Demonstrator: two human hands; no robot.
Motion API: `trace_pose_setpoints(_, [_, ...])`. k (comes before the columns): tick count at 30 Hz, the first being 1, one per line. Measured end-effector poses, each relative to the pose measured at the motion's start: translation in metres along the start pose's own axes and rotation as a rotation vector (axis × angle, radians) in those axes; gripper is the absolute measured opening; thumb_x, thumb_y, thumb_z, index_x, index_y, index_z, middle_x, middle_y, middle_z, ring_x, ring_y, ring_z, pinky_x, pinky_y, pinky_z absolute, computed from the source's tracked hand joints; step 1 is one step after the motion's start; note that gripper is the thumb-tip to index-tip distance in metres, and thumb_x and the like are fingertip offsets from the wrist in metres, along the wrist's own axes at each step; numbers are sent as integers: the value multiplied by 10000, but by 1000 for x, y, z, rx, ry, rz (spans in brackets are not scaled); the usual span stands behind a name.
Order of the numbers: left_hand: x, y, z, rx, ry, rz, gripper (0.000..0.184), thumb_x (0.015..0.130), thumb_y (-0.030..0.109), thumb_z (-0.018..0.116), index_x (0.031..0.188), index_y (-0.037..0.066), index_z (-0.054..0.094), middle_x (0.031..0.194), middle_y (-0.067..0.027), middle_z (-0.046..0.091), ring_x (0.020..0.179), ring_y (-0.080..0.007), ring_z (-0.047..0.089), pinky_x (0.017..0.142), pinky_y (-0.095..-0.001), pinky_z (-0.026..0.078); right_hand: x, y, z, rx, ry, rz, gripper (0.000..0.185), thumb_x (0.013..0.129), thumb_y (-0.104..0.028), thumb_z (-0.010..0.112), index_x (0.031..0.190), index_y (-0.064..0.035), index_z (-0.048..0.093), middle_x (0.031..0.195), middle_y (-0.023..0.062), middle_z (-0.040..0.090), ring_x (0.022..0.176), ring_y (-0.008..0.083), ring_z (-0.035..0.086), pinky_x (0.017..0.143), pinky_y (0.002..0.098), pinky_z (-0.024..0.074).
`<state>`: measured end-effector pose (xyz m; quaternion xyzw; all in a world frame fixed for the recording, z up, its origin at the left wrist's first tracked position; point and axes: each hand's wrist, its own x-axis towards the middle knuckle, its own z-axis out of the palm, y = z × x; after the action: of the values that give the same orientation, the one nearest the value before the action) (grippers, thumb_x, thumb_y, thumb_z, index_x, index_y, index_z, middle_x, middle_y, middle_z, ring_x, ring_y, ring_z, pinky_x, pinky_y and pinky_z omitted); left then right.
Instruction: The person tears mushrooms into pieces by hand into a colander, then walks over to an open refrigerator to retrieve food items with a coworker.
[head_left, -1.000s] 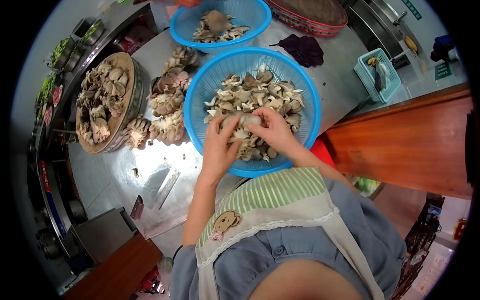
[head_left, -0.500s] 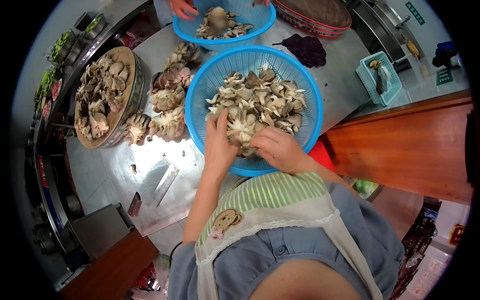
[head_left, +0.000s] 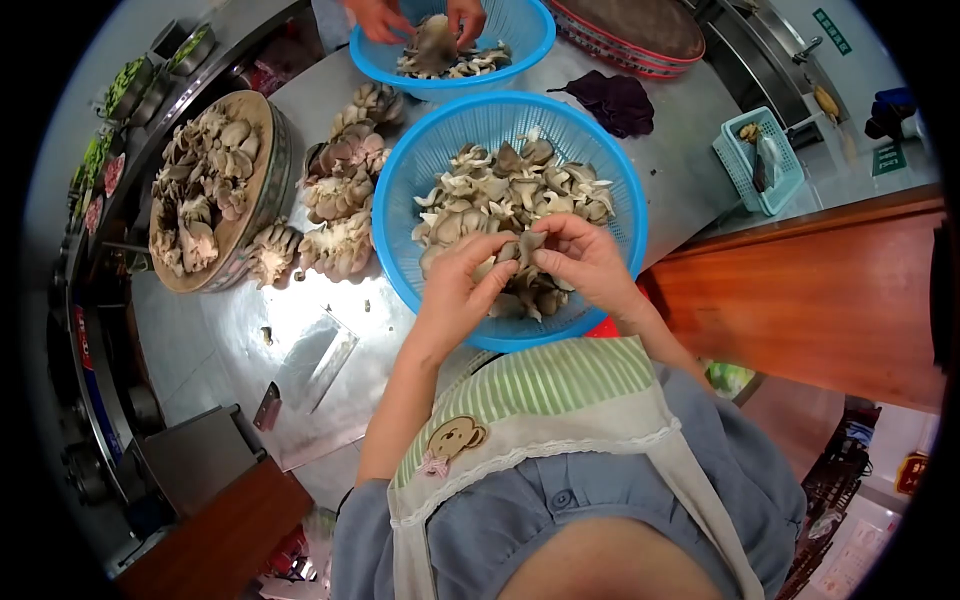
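Our L hand (head_left: 462, 287) + R hand (head_left: 587, 262) both pinching grey mushroom piece (head_left: 527, 246) w/ fingertips. Piece sits btwn them, neither hand nearer afaict; long axis can't tell, fingers hide too much. Right over loose mushrooms (head_left: 510, 190) in blue basket (head_left: 636, 225), near-side half. Bigger clumps (head_left: 336, 250) on table (head_left: 690, 190), just L of rim.

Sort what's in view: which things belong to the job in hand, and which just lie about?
Likely part of the job: oyster mushroom piece held by left hand and right hand; nearer blue basket; oyster mushroom clusters left of it.

Apparently lying about: cleaver; teal basket; crumpled dark purple item, identity unclear.
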<state>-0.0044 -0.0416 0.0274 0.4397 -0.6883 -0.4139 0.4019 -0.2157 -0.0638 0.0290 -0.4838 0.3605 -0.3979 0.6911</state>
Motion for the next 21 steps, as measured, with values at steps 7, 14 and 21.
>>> trace_pose_setpoints(7, [3,-17,14,-423,382,-236,131,980,110,587,1030,-6,620,901,2,614,847,-70,543,742,-243,457,-8,9,-14,-336,-66,-239,167,904,33,652,1064,-1,617,1019,29,595,921,112,598,821,267,503])
trace_pose_setpoints(14, [14,-13,-11,251,251,70,497,880,33,626,1364,6,520,1293,-190,565,1172,-310,558,1004,-391,438,-2,-12,-31,-581,431,-247,403,872,-8,647,1270,-33,590,1141,142,671,888,172,690,780,299,550])
trace_pose_setpoints(21, [-5,-21,-1,267,158,-199,819,740,-39,657,1496,43,353,1385,-205,492,1267,-336,508,1064,-393,412,31,4,3,-970,70,-243,382,868,-120,693,1230,-31,608,1095,135,661,901,259,667,782,356,533])
